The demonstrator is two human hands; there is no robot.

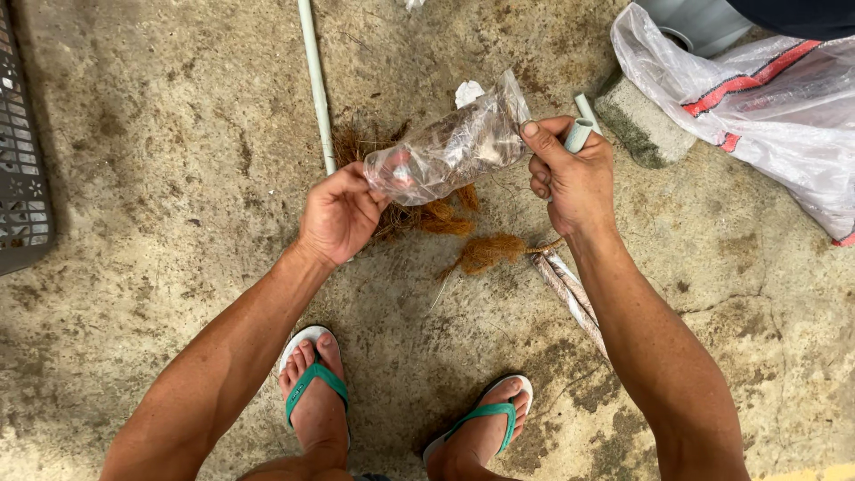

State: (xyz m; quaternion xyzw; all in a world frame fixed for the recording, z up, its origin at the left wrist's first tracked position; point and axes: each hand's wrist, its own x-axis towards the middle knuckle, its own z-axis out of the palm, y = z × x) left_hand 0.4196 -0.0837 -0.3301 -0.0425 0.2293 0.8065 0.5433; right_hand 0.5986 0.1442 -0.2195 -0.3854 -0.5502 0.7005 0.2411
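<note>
Both hands up: your left hand point(338, 214) pinches the clear bag point(450, 151) of fibre, right hand point(570, 174) grips its far end plus a pale tube point(579, 135); brown fibre clumps point(485, 252) still lie on the floor point(178, 178).

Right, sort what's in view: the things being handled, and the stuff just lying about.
In hand:
clear plastic bag, held by left hand and right hand
short pale tube, in right hand

Lying about:
brown fibre tufts
long white pipe
concrete block
large plastic sack
dark crate
</note>
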